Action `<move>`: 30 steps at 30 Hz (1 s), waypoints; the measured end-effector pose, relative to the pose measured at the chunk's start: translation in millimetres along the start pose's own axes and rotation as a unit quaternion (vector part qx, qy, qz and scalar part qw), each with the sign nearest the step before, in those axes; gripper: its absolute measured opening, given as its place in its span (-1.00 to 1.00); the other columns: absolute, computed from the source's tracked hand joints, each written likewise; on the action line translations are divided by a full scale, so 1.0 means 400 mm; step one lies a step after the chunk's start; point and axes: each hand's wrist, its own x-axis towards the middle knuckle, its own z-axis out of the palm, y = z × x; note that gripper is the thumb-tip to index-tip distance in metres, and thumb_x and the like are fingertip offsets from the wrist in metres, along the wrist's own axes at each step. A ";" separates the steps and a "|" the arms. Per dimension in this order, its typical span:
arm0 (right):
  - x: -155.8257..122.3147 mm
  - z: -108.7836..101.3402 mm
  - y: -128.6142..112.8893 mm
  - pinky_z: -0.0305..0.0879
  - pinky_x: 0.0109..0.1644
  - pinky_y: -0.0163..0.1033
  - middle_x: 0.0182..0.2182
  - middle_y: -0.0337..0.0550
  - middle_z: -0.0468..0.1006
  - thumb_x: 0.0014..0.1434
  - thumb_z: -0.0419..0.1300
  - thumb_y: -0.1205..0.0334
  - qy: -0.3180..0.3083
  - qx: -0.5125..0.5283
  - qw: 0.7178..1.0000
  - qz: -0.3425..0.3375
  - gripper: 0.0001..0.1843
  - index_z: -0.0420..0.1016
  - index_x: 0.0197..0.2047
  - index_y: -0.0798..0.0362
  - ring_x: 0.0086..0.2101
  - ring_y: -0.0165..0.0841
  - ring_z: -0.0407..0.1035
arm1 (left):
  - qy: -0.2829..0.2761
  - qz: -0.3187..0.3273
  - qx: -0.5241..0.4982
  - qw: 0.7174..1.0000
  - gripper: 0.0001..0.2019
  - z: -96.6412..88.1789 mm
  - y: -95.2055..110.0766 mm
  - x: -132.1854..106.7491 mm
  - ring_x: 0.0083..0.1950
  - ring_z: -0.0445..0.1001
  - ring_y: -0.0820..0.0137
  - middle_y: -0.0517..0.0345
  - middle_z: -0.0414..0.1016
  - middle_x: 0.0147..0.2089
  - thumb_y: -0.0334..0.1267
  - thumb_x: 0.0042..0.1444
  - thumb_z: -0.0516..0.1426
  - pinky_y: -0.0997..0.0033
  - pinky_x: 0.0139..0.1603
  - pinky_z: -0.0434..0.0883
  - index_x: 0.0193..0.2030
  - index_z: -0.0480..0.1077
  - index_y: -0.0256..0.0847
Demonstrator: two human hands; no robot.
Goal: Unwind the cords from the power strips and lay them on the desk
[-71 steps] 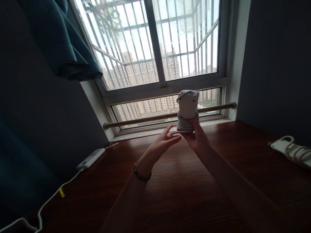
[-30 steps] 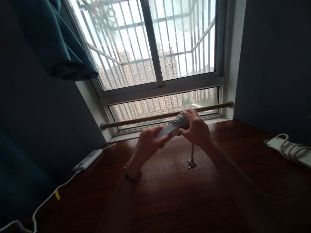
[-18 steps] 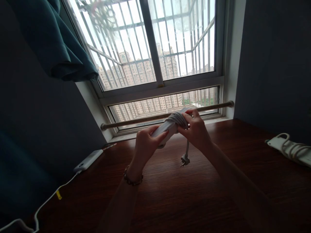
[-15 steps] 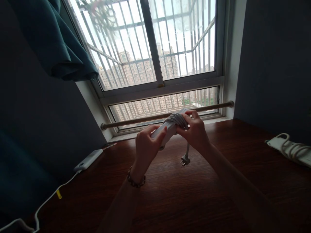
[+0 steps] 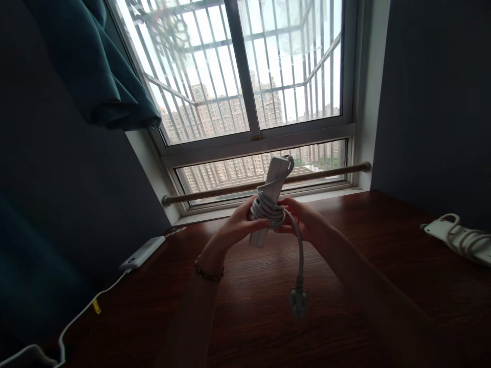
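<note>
A white power strip (image 5: 276, 171) is held up in the air above the wooden table, tilted, with its upper end leaning right. Several turns of its grey-white cord (image 5: 268, 210) wrap round the strip's middle. My left hand (image 5: 237, 225) is closed round the strip and the coil from the left, its thumb across the front. On the right side, my right hand (image 5: 301, 220) pinches the cord at the coil; some of its fingertips are hidden behind it. From there the loose cord end hangs down to a plug (image 5: 298, 301) in front of the table.
Another white power strip (image 5: 456, 237) with wound cord lies at the table's right. A white power bank-like box (image 5: 142, 253) with a white cable (image 5: 82, 307) is at the left edge. Behind stands a barred window with a horizontal rail (image 5: 215, 192); a teal curtain (image 5: 111, 97) hangs at left.
The power strip has turned more upright, showing its wound cord and upper end. My left hand has shifted onto the coil, my right hand has moved lower, and the plug hangs lower.
</note>
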 end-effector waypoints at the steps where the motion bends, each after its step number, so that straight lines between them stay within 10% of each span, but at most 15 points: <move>1: 0.001 0.002 0.002 0.39 -0.50 -0.33 -0.47 -0.08 0.45 0.10 0.07 0.32 -0.002 0.015 1.000 0.013 -0.84 0.37 -0.29 0.26 -0.55 -0.41 0.34 | -0.025 -0.026 -0.028 0.999 -0.40 0.002 0.003 -0.001 -0.06 0.35 0.27 -0.03 0.36 -0.04 -0.16 -0.12 0.27 0.40 -0.14 0.32 0.07 0.22 -0.26; 21: 0.001 0.019 0.007 0.32 -0.53 -0.41 -0.64 -0.09 0.35 0.23 -0.11 0.24 -0.007 0.136 0.987 0.084 -0.65 0.32 -0.46 0.27 -0.64 -0.44 0.28 | -0.069 -0.147 0.061 0.985 -0.64 0.022 0.064 -0.027 -0.25 0.40 0.34 0.03 0.41 -0.23 -0.17 -0.05 0.19 0.35 -0.23 0.39 -0.15 0.31 -0.33; 30: -0.002 0.004 -0.025 0.26 -0.51 -0.51 -0.67 -0.24 0.22 0.19 0.03 0.25 0.041 0.175 0.983 0.032 -0.70 0.26 -0.53 0.23 -0.65 -0.56 0.17 | -0.079 -0.166 -0.004 0.983 -0.16 0.025 0.057 -0.041 -0.14 0.38 0.27 0.00 0.32 -0.10 -0.26 -0.18 0.30 0.36 -0.26 0.39 0.23 -0.03 -0.08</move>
